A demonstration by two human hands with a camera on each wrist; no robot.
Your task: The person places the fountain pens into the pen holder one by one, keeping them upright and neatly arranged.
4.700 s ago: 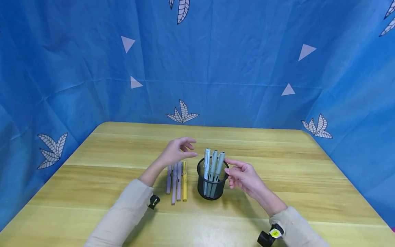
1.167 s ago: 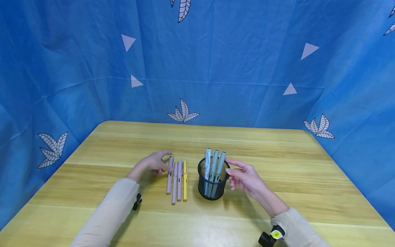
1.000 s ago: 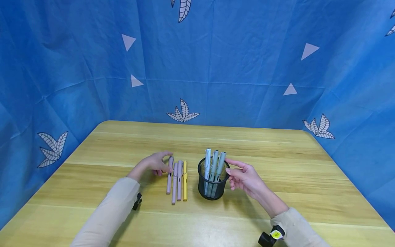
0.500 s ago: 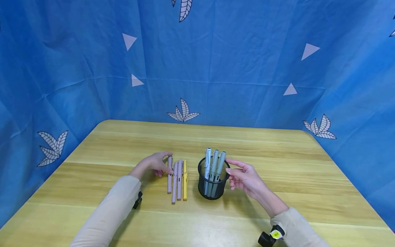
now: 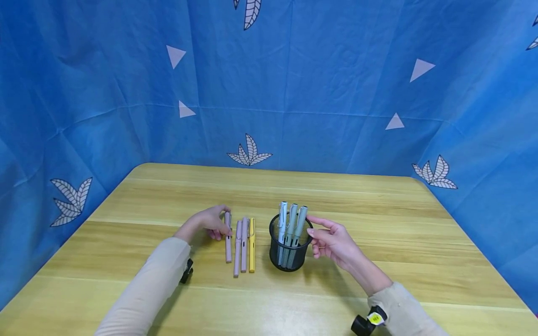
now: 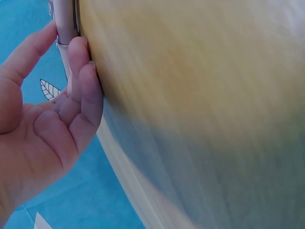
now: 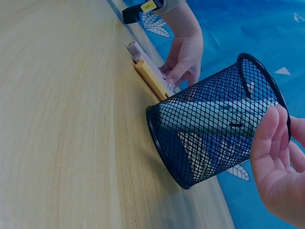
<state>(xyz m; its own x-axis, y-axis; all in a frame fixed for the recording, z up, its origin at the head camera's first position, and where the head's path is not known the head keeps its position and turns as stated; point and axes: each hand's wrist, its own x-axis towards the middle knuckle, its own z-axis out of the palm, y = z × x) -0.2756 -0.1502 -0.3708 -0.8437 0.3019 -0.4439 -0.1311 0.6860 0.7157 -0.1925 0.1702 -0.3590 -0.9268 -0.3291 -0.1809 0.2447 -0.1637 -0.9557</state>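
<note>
My left hand (image 5: 208, 221) pinches a pale purple capped pen (image 5: 228, 249), the leftmost of the pens lying on the table. In the left wrist view, thumb and fingertips meet this pen's barrel (image 6: 65, 21) from opposite sides. Just right of it lie two more purple pens (image 5: 237, 254) and a yellow pen (image 5: 252, 252), side by side. A black mesh pen holder (image 5: 290, 261) stands upright farther right, with a light blue pen (image 5: 283, 217) and two grey-green pens (image 5: 300, 223) inside. My right hand (image 5: 336, 240) grips its rim between thumb and fingers.
The wooden table (image 5: 378, 210) has rounded far corners. Behind it and at both sides hangs a blue cloth (image 5: 328, 84) with leaf and triangle prints. Each wrist wears a small black camera (image 5: 363, 324).
My left hand has come away from beside the pen holder to the leftmost purple pen, then drawn it slightly left, widening its gap to the others. My right hand has stayed at the holder.
</note>
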